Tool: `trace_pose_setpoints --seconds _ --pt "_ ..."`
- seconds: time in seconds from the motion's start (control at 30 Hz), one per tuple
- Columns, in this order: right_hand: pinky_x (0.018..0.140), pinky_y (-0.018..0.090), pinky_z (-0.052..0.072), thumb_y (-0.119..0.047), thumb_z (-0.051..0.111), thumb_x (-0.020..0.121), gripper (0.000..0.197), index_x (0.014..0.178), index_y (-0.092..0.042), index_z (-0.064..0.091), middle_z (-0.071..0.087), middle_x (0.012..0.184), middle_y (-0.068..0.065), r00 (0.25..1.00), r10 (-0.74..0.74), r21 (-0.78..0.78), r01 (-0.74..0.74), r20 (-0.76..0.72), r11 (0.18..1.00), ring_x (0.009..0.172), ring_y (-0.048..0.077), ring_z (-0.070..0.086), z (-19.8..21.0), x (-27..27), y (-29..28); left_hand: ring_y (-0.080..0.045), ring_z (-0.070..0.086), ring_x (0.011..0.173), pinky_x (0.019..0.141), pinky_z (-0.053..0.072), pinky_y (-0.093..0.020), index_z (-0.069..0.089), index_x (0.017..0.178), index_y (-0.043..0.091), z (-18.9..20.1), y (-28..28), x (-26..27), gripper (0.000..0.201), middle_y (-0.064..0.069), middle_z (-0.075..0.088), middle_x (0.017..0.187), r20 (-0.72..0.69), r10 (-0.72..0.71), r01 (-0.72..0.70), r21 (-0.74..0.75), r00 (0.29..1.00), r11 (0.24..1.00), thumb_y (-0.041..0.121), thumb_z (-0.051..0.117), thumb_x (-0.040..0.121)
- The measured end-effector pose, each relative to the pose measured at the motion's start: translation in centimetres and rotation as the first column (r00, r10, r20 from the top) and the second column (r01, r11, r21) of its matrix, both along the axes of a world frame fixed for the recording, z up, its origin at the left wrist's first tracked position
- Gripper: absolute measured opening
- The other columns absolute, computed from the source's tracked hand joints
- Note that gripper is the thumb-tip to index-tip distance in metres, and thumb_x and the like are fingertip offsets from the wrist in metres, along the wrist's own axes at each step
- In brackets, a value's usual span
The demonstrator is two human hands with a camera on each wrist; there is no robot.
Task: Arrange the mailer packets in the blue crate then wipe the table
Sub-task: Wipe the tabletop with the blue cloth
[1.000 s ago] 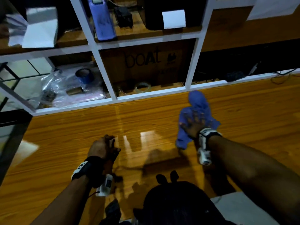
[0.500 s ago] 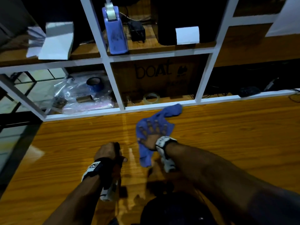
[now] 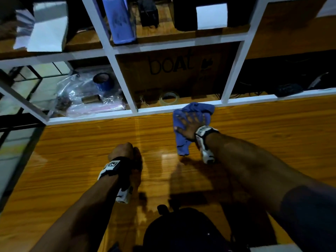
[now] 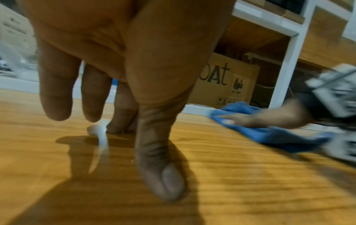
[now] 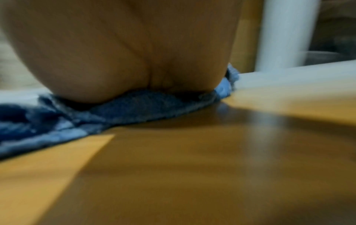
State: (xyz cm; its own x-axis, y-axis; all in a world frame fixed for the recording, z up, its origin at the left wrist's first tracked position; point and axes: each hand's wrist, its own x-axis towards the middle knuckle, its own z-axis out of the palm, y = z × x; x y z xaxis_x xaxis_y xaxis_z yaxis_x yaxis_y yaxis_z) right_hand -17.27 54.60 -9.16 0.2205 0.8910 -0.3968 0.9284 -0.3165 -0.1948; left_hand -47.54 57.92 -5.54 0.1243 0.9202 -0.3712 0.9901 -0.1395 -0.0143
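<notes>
Upper centre: your right hand (image 3: 190, 124), fingers spread flat, presses the crumpled blue cloth (image 3: 183, 148); keep strokes overlapping along the glossy wooden table (image 3: 272, 128). Left hand (image 3: 121, 151): fingers loosely curled, empty.

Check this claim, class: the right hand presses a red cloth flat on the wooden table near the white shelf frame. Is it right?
One detail is wrong: the cloth is blue, not red, as the head view shows. The right hand does press it flat on the wooden table near the white shelf frame.
</notes>
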Motion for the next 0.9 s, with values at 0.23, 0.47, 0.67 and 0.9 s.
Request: trace_pose_setpoints --seconds 0.23,0.47,0.67,0.9 --pt "0.117 0.076 -0.006 -0.076 0.016 0.092 0.078 0.161 -0.043 0.002 -0.024 0.169 0.008 0.930 -0.320 -0.152 0.348 0.180 0.925 0.150 0.054 -0.023 -1.9 18.2 -10.3 -0.032 0.070 0.077 0.076 0.061 -0.039 0.065 0.080 0.016 -0.2 -0.1 0.0 0.043 -0.008 0.071 0.087 0.004 -0.005 0.005 0.042 1.000 0.999 0.053 0.050 0.098" --pt "0.121 0.068 -0.006 -0.089 0.002 0.080 0.100 0.163 -0.035 -0.003 -0.019 0.170 0.012 0.932 -0.359 -0.012 0.360 0.048 0.933 0.154 0.047 -0.018 -3.7 11.1 -9.0 -0.030 0.069 0.080 0.068 0.059 -0.037 0.062 0.090 0.015 0.2 -0.2 0.0 0.042 -0.004 0.066 0.085 0.011 -0.087 0.086 0.070 0.996 0.994 0.053 0.048 0.100" --pt "0.116 0.070 -0.003 -0.075 0.022 0.090 0.075 0.156 -0.041 0.035 0.023 0.170 0.006 0.986 0.160 0.154 -0.166 0.053 0.974 0.152 0.047 0.023 -2.7 -13.7 -5.9 -0.033 0.073 0.086 0.076 0.060 -0.037 0.074 0.092 0.017 0.8 -1.0 -1.2 0.033 -0.008 0.074 0.090 0.075 -0.085 0.082 0.038 0.994 0.996 0.047 0.060 0.092" --pt "0.120 0.067 -0.007 -0.060 0.016 0.098 0.067 0.162 -0.039 0.019 -0.003 0.173 -0.002 0.964 0.262 0.134 -0.266 0.046 0.955 0.159 0.031 -0.005 -1.8 -13.3 -9.6 -0.032 0.072 0.088 0.077 0.061 -0.042 0.068 0.086 0.023 -0.4 -2.8 -0.9 0.026 -0.007 0.074 0.095 0.142 -0.155 0.170 -0.103 0.978 0.980 0.039 0.067 0.065"
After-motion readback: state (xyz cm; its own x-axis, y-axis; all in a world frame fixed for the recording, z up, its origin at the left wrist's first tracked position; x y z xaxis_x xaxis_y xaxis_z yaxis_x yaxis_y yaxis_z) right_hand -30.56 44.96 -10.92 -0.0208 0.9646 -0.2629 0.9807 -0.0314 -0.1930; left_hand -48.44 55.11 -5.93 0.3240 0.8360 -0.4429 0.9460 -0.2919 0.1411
